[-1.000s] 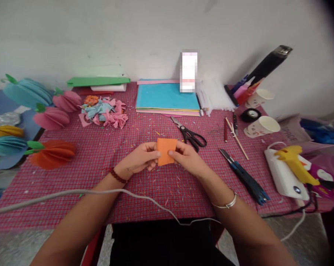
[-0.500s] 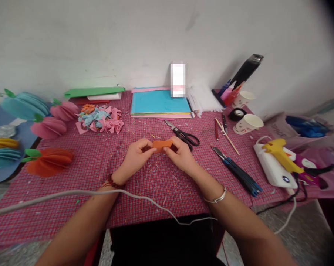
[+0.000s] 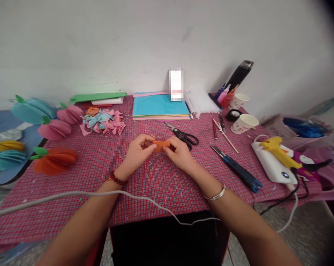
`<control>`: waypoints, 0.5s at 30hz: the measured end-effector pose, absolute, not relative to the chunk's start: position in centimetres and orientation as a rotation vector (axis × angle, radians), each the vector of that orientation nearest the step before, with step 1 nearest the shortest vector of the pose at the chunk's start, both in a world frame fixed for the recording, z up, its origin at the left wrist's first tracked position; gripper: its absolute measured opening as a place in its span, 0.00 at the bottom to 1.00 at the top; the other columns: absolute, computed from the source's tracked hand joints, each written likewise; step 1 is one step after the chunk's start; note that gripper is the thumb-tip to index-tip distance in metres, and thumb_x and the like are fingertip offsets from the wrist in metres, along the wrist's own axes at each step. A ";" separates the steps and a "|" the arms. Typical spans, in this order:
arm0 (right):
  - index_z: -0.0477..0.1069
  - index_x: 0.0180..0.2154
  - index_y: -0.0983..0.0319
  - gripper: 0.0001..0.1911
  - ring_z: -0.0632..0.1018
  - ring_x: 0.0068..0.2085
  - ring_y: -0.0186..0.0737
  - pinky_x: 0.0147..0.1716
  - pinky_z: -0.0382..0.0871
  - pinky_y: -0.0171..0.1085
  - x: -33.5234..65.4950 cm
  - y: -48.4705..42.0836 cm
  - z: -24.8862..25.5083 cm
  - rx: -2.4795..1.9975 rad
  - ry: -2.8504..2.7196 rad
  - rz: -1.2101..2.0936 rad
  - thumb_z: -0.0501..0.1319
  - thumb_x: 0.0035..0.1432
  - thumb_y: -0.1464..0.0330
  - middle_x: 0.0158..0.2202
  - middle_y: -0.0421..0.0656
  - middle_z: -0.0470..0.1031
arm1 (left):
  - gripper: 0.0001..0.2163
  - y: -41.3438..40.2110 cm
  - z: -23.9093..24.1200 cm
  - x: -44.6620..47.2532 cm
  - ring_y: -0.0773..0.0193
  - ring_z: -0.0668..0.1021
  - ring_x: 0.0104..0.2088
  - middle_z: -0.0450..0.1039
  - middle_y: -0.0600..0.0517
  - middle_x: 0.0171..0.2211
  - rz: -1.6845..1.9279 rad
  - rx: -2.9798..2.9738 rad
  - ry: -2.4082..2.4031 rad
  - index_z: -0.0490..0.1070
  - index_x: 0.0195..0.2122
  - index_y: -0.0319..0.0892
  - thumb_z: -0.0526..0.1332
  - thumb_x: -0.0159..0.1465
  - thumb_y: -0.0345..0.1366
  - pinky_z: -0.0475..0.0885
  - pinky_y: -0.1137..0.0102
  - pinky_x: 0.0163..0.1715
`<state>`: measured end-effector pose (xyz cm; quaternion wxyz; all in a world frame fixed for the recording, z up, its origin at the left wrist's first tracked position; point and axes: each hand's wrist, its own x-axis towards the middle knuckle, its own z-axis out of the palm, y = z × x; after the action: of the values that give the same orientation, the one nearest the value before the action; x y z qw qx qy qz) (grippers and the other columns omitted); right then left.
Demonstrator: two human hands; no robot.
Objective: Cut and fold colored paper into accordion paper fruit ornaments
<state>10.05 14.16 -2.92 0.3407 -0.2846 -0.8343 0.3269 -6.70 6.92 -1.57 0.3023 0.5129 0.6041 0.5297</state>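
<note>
Both my hands meet over the middle of a red checked tablecloth (image 3: 80, 173). My left hand (image 3: 137, 152) and my right hand (image 3: 179, 154) each pinch one end of a small folded orange paper (image 3: 161, 145), held low just above the cloth. The fingers of both hands are closed on it. Black-handled scissors (image 3: 183, 135) lie just behind my right hand.
A stack of coloured paper sheets (image 3: 160, 106) lies at the back, paper scraps (image 3: 103, 121) to its left. Paper fruit shapes (image 3: 54, 161) sit at the left edge. Blue craft knives (image 3: 236, 169), a yellow glue gun (image 3: 277, 155), paper cups (image 3: 244, 123) and a grey cable (image 3: 72, 195) are around.
The orange paper was an upright flat square; it is now folded into a narrow strip and held lower between both hands. The camera view shifted slightly.
</note>
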 end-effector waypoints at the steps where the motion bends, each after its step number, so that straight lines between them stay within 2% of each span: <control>1: 0.66 0.29 0.61 0.04 0.68 0.32 0.36 0.33 0.59 0.35 10.0 14.1 -3.0 -0.746 -2.177 0.838 0.57 0.56 0.74 0.29 0.39 0.66 | 0.05 6.9 -1.6 -6.7 0.69 0.69 0.23 0.69 0.56 0.23 1.402 1.302 1.572 0.72 0.31 0.40 0.65 0.53 0.31 0.63 0.73 0.25; 4: 0.65 0.28 0.61 0.04 0.66 0.30 0.36 0.30 0.57 0.35 9.8 14.1 -3.4 -0.777 -2.161 0.869 0.58 0.55 0.72 0.27 0.38 0.65 | 0.05 7.1 -1.9 -6.9 0.71 0.69 0.21 0.69 0.56 0.20 1.427 1.185 1.509 0.71 0.25 0.39 0.66 0.52 0.32 0.62 0.74 0.24; 7: 0.65 0.28 0.62 0.04 0.66 0.29 0.34 0.29 0.57 0.34 9.6 14.3 -3.6 -0.777 -2.078 0.995 0.58 0.55 0.70 0.27 0.38 0.66 | 0.08 7.3 -2.1 -7.1 0.71 0.71 0.20 0.69 0.56 0.18 1.499 1.113 1.455 0.68 0.22 0.39 0.66 0.53 0.33 0.65 0.75 0.25; 11: 0.64 0.26 0.61 0.07 0.64 0.25 0.32 0.26 0.57 0.33 9.5 14.7 -3.1 -0.707 -1.909 1.170 0.57 0.56 0.67 0.23 0.35 0.63 | 0.10 7.5 -1.4 -6.7 0.70 0.74 0.23 0.72 0.55 0.21 1.583 0.977 1.330 0.65 0.24 0.40 0.67 0.52 0.36 0.70 0.74 0.28; 15: 0.64 0.31 0.61 0.07 0.66 0.23 0.31 0.25 0.60 0.32 9.4 15.0 -1.7 -0.650 -1.702 1.427 0.58 0.54 0.65 0.23 0.34 0.65 | 0.09 7.1 0.0 -5.3 0.69 0.76 0.26 0.74 0.54 0.27 1.566 0.904 1.247 0.67 0.28 0.39 0.67 0.50 0.36 0.73 0.72 0.32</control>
<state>9.41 15.02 -1.72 0.4020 -0.2572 -0.6733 0.5647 -5.34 7.06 -0.03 0.4552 0.3665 0.5054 0.6349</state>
